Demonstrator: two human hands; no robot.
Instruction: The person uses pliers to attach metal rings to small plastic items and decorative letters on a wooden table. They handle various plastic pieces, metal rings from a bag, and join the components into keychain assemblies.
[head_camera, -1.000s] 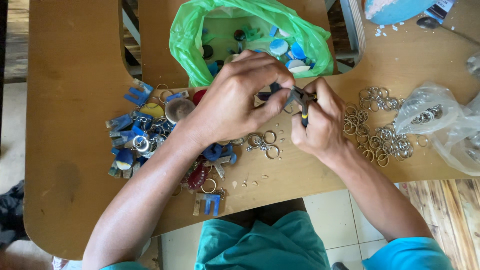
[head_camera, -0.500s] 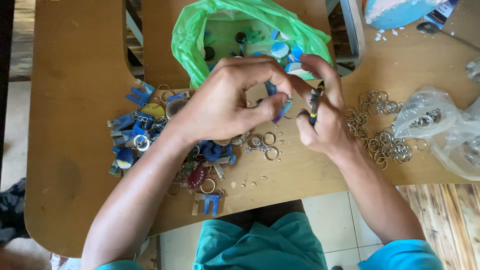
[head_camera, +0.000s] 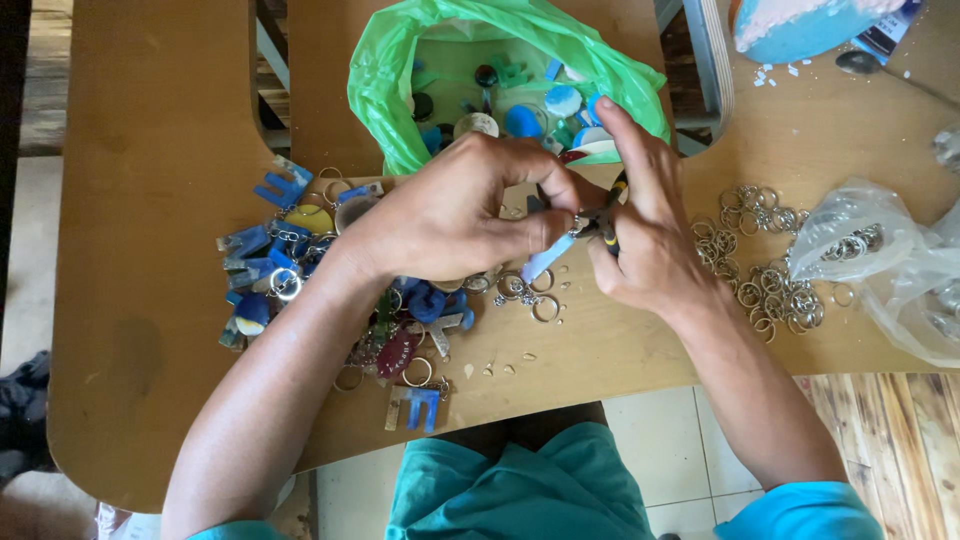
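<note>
My left hand (head_camera: 455, 210) pinches a small pale blue charm piece (head_camera: 547, 259) with a metal ring at its top. My right hand (head_camera: 645, 235) grips small pliers (head_camera: 608, 215) with black and yellow handles, their tip at that ring. Both hands meet above the wooden table (head_camera: 150, 250), just in front of a green plastic bag (head_camera: 400, 80) holding several blue and white charms. A few loose key rings (head_camera: 530, 295) lie under the hands.
A heap of blue, yellow and red keychain charms (head_camera: 300, 260) lies left of my hands. Many metal key rings (head_camera: 765, 270) are scattered on the right beside a clear plastic bag (head_camera: 890, 260). A blue round object (head_camera: 800, 25) sits at the top right.
Both hands stayed together over the table, shifting slightly. The right hand's fingers lifted and then settled back on the pliers, while the left hand turned the blue piece.
</note>
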